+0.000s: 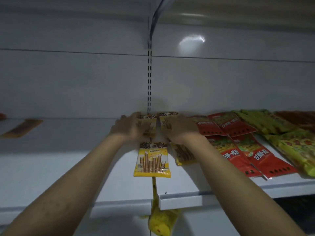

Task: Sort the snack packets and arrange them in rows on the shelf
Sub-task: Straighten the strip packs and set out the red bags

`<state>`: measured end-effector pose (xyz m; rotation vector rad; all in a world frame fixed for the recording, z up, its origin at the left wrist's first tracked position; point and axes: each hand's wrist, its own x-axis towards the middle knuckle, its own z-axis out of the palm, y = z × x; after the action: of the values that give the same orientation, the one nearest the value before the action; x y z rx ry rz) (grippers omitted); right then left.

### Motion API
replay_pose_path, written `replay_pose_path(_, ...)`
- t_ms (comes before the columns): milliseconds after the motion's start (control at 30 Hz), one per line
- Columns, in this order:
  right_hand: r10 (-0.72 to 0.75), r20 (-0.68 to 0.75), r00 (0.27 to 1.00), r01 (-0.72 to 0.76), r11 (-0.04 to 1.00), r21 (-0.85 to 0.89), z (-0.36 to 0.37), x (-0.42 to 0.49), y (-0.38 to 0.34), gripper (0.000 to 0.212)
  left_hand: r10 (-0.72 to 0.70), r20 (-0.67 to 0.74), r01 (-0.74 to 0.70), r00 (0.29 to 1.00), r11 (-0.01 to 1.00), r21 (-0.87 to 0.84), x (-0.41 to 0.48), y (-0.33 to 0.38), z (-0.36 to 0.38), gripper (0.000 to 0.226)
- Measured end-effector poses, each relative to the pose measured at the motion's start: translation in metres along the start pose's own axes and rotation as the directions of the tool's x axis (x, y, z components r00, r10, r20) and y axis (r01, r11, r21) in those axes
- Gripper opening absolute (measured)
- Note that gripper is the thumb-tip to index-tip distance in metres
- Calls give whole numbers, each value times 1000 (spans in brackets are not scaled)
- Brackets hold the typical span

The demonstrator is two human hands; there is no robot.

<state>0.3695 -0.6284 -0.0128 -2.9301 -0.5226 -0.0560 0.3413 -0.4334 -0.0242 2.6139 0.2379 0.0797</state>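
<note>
Both my arms reach onto a white shelf (68, 150). My left hand (129, 128) lies flat on a yellow wafer-roll packet (150, 125) at the back of the shelf. My right hand (179, 129) lies flat on a second yellow packet (164, 121) beside it. A third yellow wafer-roll packet (152, 160) lies in front of the left one, and a fourth (185, 155) shows partly under my right forearm. Red packets (252, 154) lie in two rows to the right, then green-yellow packets (298, 147).
A yellow packet (160, 222) hangs in the gap between the two shelf boards below the front edge. A brown-orange packet (22, 128) lies flat at the far left of the shelf. A slotted upright (149, 82) runs up the white back wall.
</note>
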Motion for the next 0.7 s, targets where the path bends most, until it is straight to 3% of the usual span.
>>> replay_pose_path(100, -41, 3, 999, 41, 998, -43, 7, 22, -5, 50, 6, 63, -2, 998, 998, -55, 25, -4, 9, 55)
replay_pose_path(200, -47, -7, 999, 46, 997, -60, 15, 34, -1, 46, -1, 112, -3, 994, 999, 39, 41, -5, 25, 28)
replay_pose_path(433, -6, 2, 1000, 6, 998, -60, 23, 44, 11, 21, 21, 41, -16, 999, 993, -116, 57, 8, 47, 49)
replay_pose_path(700, -3, 46, 999, 8, 994, -105, 20, 50, 21, 17, 49, 46, -52, 998, 995, 80, 62, 14, 47, 56)
